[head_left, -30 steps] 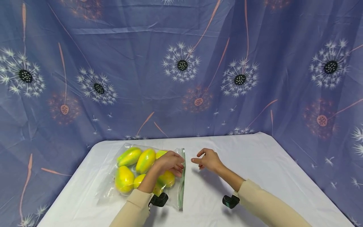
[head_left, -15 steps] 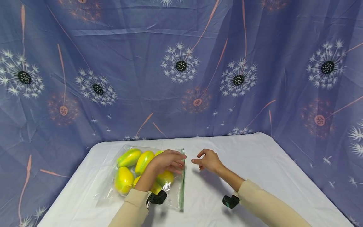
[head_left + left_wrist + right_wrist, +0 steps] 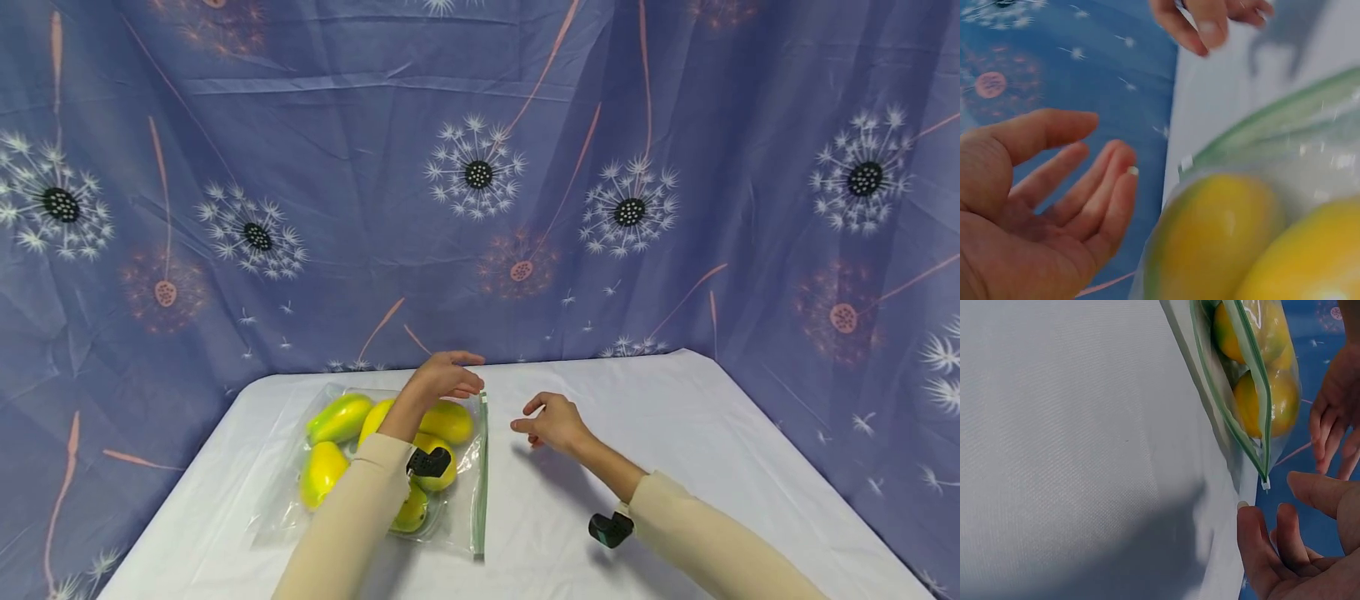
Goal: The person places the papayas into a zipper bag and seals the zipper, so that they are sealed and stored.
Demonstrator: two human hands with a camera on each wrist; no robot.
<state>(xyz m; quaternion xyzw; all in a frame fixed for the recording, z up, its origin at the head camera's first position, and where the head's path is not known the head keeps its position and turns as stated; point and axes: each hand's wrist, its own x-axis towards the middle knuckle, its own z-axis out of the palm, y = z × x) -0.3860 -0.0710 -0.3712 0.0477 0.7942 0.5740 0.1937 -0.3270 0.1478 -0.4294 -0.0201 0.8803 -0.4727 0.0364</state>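
Observation:
A clear zip bag (image 3: pixel 461 521) lies on the left of the table, its green zip edge (image 3: pixel 480 492) toward the right. Inside it are several yellow-green fruits (image 3: pixel 341 418), shaped like mangoes or small papayas. From the right wrist the two green strips (image 3: pixel 1263 394) show parted, with a white zip slider (image 3: pixel 1265 484) at the far corner. My left hand (image 3: pixel 447 377) hovers near that corner, fingers relaxed and holding nothing. Right of the bag, my right hand (image 3: pixel 557 423) hangs over the cloth, thumb and fingers apart around nothing.
White cloth covers the table (image 3: pixel 675 433). Behind and at both sides hangs a blue curtain (image 3: pixel 375 208) with dandelion prints. A black wrist camera (image 3: pixel 429 462) sits on the left wrist above the bag, and another camera (image 3: pixel 611 531) is on the right wrist.
My left hand has moved from beside the middle of the zip edge away to the bag's far corner, uncovering more fruit. The right hand has stayed nearly in place.

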